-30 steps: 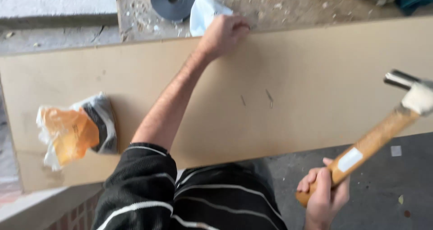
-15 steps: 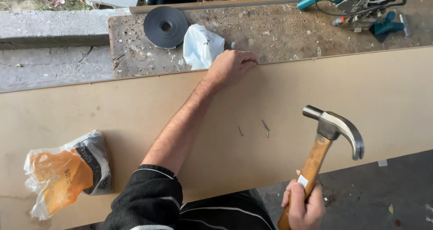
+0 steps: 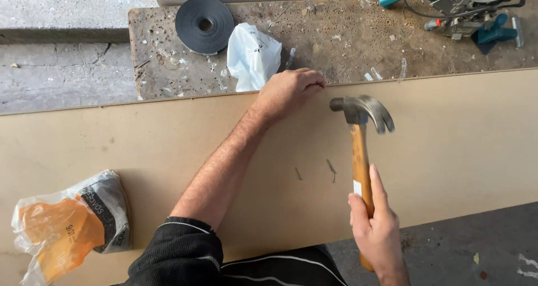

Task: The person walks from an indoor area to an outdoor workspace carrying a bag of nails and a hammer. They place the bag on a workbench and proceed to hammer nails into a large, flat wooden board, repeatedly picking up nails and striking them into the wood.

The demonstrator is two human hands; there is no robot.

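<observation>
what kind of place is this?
Probably an outdoor or garage carpentry spot: a pitted workbench, a pale board lying across it, a teal power tool at the back, and the right hand gripping a hammer.

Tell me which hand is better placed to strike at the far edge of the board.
Likely the right. The right hand grips the wooden-handled claw hammer, its head raised beside the left hand, which is pinched at the far edge of the board and holds no tool. Whether it pinches a nail cannot be seen.
</observation>
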